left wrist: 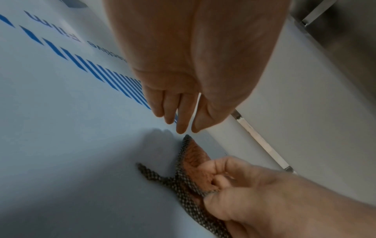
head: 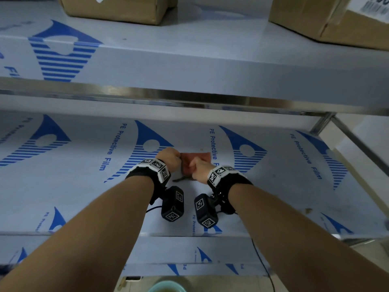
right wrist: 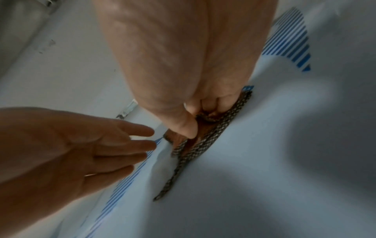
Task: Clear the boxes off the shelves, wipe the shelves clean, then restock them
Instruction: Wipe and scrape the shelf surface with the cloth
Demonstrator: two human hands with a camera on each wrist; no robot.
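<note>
Both my hands are at the middle of the lower shelf (head: 63,197), the one covered in blue-printed protective film. My right hand (head: 199,166) pinches the cloth (head: 197,158) — thumb and curled fingers (right wrist: 211,103) bunch its orange pile side, with the dark mesh backing trailing onto the film toward 6 o'clock. The cloth lies folded on the shelf, most of it at 12 o'clock from my right knuckles. My left hand (head: 169,158) is just beside it at 9 o'clock; fingers (left wrist: 173,109) straight and close together, thumb alongside, tips just above the near corner of the cloth, gripping nothing. In the left wrist view there is a narrow gap between those fingertips and the mesh edge — no contact that I can see. Upper shelf (head: 189,60): two cardboard boxes, one at 11 o'clock (head: 117,9), one at 1 o'clock (head: 328,17), well apart. A teal bowl rim (head: 166,286) shows below the shelf front at 6 o'clock.
</note>
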